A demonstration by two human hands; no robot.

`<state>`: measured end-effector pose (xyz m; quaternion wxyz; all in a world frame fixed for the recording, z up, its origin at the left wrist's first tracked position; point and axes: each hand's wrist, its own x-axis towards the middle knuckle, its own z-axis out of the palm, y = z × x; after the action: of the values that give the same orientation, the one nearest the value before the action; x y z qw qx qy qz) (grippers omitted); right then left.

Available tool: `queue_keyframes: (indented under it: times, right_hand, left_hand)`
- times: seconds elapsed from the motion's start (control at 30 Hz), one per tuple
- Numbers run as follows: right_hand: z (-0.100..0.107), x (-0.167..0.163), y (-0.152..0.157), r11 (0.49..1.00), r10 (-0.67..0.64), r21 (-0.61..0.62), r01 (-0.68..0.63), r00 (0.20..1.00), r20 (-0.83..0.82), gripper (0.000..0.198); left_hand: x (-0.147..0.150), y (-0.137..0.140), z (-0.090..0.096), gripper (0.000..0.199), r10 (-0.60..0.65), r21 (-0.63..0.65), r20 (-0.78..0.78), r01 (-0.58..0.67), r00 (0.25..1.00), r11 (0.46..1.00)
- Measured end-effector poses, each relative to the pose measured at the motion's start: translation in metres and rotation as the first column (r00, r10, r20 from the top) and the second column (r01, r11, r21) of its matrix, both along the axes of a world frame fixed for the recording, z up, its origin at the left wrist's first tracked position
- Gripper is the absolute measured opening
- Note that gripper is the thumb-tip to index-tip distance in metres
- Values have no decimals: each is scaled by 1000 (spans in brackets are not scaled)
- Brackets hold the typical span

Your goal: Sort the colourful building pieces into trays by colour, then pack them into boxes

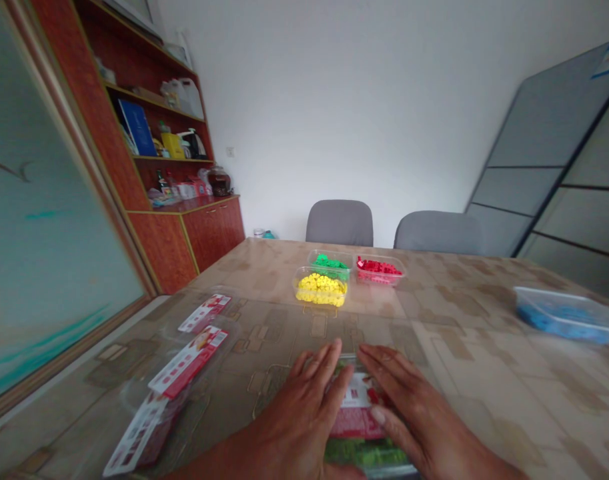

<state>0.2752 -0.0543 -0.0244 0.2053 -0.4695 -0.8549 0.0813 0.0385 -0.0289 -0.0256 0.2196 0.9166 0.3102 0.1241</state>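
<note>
Close in front of me on the table sits a clear plastic container (367, 453) with green contents. A lid with a red and white label (355, 423) lies over it. My left hand (304, 407) rests on the left side of the lid, fingers stretched out. On the right side, my right hand (414, 407) lies with its fingers extended and its thumb on the label. Both hands hide the container's sides, so I cannot tell if the lid is fully seated.
To the left lie several clear lids with red and white labels (189, 360). Farther back stand tubs of yellow pieces (321, 290), green pieces (329, 263) and red pieces (379, 268). A tub of blue pieces (567, 317) is at the right. Two grey chairs (339, 222) stand behind the table.
</note>
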Motion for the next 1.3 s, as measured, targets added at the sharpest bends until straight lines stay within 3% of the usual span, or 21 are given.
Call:
queue_keyframes:
  times: [0.13,0.3,0.43,0.63,0.77,0.9,1.0,1.1,1.2,1.3]
  right_hand:
    - [-1,-3,-2,999,-8,47,6,999,51,52]
    - [1,-3,0,1000,-10,12,9,996,86,53]
    - [7,0,2,1000,3,20,-5,994,112,57]
    - [15,2,-5,990,64,107,-89,973,223,71]
    - [11,2,-8,981,101,136,-135,968,228,81]
    - [8,3,-7,976,106,161,-146,966,234,81]
    - [-1,7,-1,966,119,194,-172,959,258,86]
    - [-22,14,13,928,154,293,-229,954,255,91]
    - [-46,18,25,907,128,362,-214,961,246,82]
    - [-57,17,27,899,80,403,-172,968,236,77]
  left_hand:
    - [4,-1,2,94,-30,41,-52,32,998,999]
    - [5,-1,9,96,20,69,-195,-6,981,998]
    - [-1,-1,14,95,38,141,-159,-15,987,990]
    - [-5,5,-2,86,80,210,-241,-28,967,977]
    - [-1,3,-14,96,137,178,-208,-100,968,979]
    - [0,-1,-2,102,163,95,-198,-146,967,985]
    - [-11,1,18,102,105,-2,-185,-108,977,994]
    - [-27,5,34,101,73,-84,-168,-88,983,993]
    - [-32,5,35,101,108,24,-165,-105,980,994]
    - [-23,5,19,92,74,226,-140,-41,987,973]
